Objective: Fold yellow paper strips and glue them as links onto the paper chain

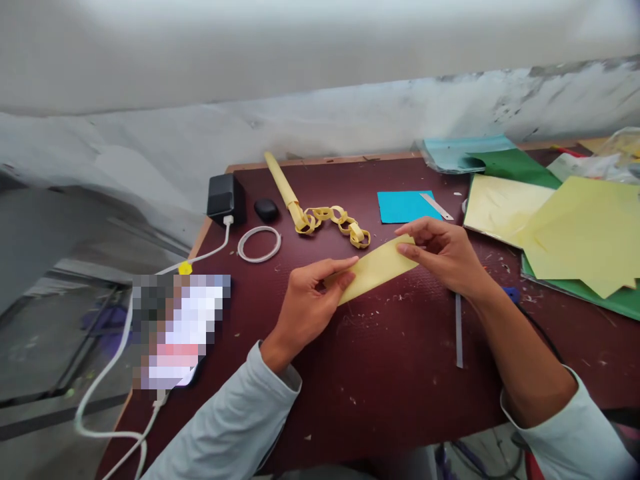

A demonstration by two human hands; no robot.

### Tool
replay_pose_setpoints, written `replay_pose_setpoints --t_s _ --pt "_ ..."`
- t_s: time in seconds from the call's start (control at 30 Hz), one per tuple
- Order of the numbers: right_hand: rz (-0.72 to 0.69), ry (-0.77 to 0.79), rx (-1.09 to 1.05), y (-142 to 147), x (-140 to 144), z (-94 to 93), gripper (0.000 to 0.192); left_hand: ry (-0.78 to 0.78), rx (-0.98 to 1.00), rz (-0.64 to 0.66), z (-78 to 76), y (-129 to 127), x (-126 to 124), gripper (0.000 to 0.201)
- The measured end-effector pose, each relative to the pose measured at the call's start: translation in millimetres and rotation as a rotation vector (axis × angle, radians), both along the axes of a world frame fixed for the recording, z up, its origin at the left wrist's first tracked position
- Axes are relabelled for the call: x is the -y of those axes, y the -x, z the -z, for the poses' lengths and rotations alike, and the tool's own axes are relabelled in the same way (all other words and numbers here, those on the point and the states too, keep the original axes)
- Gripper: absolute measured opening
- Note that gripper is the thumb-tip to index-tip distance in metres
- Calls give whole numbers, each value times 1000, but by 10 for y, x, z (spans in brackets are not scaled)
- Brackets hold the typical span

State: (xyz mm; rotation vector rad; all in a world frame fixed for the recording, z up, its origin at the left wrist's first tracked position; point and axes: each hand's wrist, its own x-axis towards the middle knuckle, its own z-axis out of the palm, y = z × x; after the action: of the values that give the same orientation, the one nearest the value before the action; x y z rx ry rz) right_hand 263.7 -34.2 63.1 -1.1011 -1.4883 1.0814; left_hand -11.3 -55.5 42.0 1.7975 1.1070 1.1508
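Observation:
A strip of yellow paper is stretched at a slant between my two hands, above the dark red table. My left hand pinches its lower left end between thumb and fingers. At the upper right end, my right hand grips it the same way. Just beyond the strip lies a chain of yellow paper links, joined to a rolled yellow paper tube. A blue paper piece with a cutter blade on it rests behind my right hand.
Yellow sheets and green sheets in plastic lie at the right. A black power adapter, a black mouse-like object, a white ring and a blurred phone with a white cable are at the left. A thin metal-coloured strip lies near my right forearm.

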Motion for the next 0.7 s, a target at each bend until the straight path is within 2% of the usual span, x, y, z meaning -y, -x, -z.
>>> replay_pose_setpoints --t_s 0.3,0.5,0.7 --pt "-25 -15 24 -26 38 -85 23 -14 8 -9 -21 21 -20 24" --pt "68 -39 124 -34 66 -148 13 -62 10 24 -10 19 -42 20" --pt "120 -126 162 -78 42 -111 13 24 87 34 -43 4 -27 20"
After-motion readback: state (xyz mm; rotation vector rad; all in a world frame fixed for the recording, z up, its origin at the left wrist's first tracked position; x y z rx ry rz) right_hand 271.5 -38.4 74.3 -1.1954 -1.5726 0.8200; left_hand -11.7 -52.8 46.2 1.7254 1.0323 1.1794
